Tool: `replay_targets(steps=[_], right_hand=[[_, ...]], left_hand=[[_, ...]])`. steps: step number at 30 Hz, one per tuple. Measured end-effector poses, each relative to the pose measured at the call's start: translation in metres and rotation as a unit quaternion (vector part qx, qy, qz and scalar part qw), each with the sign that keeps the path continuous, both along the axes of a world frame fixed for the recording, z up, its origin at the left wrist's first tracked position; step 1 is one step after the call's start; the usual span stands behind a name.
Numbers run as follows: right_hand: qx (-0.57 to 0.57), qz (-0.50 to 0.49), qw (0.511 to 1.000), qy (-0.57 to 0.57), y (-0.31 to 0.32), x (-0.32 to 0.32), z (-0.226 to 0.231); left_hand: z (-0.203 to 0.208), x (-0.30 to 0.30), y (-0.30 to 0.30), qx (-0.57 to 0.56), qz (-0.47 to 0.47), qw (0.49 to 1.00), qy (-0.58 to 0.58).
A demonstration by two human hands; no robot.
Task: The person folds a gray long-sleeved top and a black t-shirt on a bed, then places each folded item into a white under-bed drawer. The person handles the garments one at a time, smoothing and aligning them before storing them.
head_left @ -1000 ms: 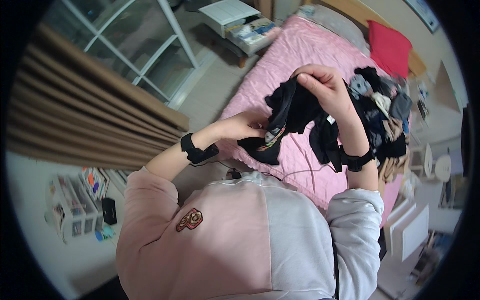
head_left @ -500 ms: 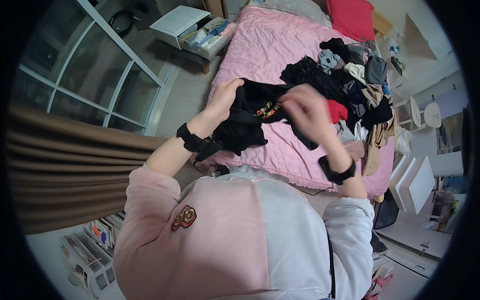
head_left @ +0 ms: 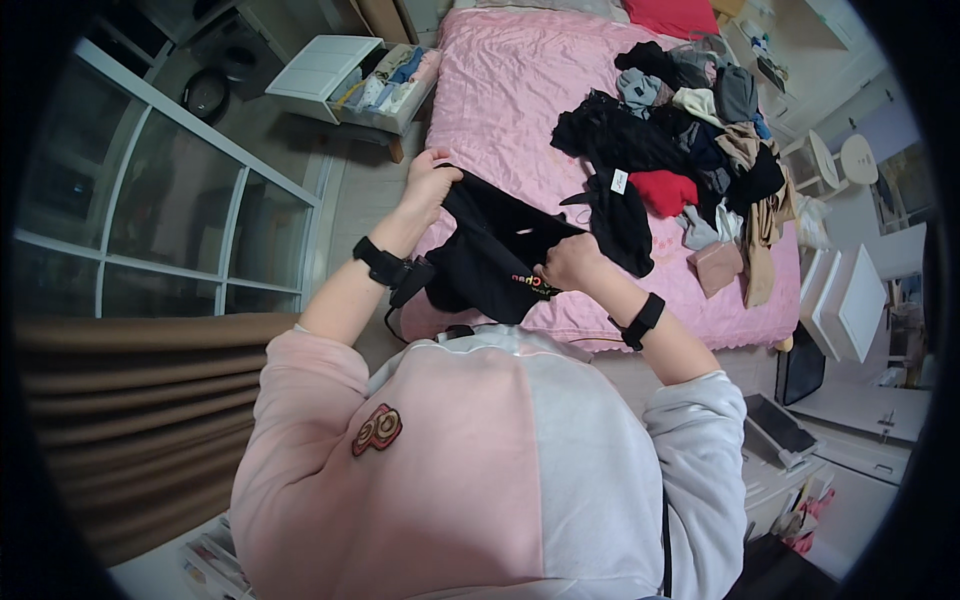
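A black garment [head_left: 475,262] with coloured lettering hangs stretched between my two hands over the near edge of the bed; its exact kind I cannot tell. At its upper left edge, my left hand [head_left: 433,190] grips the cloth with closed fingers. My right hand [head_left: 578,262] is closed on the opposite edge, beside the lettering. The lower part drapes toward me. Just right of my right hand, another black garment [head_left: 622,225] with a white tag [head_left: 619,182] lies on the bed.
A heap of mixed clothes [head_left: 690,130] covers the right side of the pink bedspread [head_left: 490,90]. Beyond the bed's left side stands an open drawer [head_left: 390,100] of folded clothes. A brown curtain [head_left: 150,400] and glass door [head_left: 180,190] are left; white stools [head_left: 855,160] stand right.
My right hand, blurred in motion before, has come down and left onto the garment's edge. The cloth is spread wider between my hands, and the tagged black garment now shows. The view has shifted slightly.
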State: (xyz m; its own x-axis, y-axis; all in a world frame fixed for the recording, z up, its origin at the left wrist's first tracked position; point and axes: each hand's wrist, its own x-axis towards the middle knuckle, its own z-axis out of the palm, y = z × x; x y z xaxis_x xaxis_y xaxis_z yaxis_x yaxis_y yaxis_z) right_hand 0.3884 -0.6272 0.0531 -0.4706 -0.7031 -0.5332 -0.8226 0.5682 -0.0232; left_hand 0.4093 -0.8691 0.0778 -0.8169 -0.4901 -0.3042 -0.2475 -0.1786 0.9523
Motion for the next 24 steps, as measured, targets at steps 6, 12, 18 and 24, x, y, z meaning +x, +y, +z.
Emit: replay_targets(steps=[6, 12, 18, 24], right_hand=[[-0.021, -0.140, 0.987, 0.076, -0.025, 0.017, 0.038], [-0.055, -0.184, 0.981, -0.023, -0.026, 0.023, 0.034], [-0.120, -0.152, 0.972, -0.131, -0.063, 0.005, 0.004], [-0.143, -0.199, 0.965, -0.094, -0.031, 0.003, 0.017]], left_hand=[[0.000, 0.004, 0.002, -0.104, -0.199, 0.972, 0.061], [0.021, 0.010, 0.008, -0.383, -0.224, 0.894, 0.063], [0.041, 0.035, 0.103, -0.170, -0.375, 0.905, 0.104], [0.098, 0.077, 0.143, -0.061, -0.537, 0.814, 0.214]])
